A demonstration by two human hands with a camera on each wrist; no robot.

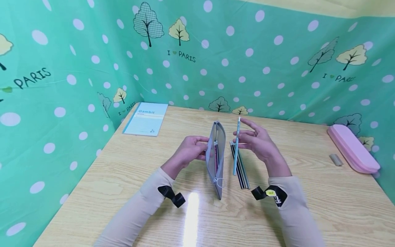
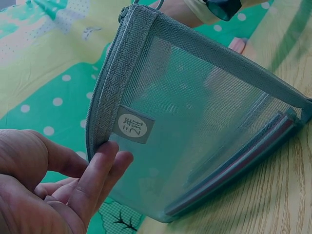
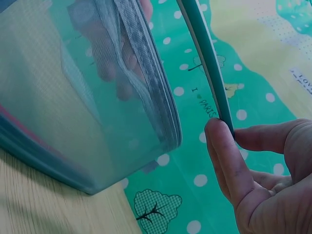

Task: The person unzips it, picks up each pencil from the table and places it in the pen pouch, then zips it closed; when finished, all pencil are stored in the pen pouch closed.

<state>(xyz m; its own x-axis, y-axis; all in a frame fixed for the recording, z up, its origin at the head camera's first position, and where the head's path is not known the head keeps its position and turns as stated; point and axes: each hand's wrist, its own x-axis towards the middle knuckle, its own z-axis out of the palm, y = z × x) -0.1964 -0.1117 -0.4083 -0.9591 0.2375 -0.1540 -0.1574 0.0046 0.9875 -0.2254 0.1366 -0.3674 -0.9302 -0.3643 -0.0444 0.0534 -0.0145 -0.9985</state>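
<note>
My left hand [image 1: 192, 150] pinches the side of a grey mesh zip pouch [image 1: 210, 157], which stands on edge with its mouth unzipped and gaping. Through the mesh in the left wrist view, a few pencils [image 2: 239, 163] lie along the bottom of the pouch. To the right of the pouch, my right hand [image 1: 260, 143] holds a light blue pencil [image 1: 236, 156] between thumb and fingertips, its white end pointing away from me. The right wrist view has this pencil [image 3: 207, 58] beside the zip edge, outside the pouch. Below it, several dark pencils [image 1: 243, 171] lie together on the table.
At the back left of the wooden table [image 1: 117, 171] lies a light blue notebook [image 1: 146, 120]. A pink pencil case [image 1: 353, 148] sits at the far right, with a small grey eraser-like block [image 1: 335, 160] beside it. A green patterned curtain [image 1: 191, 79] borders the table behind.
</note>
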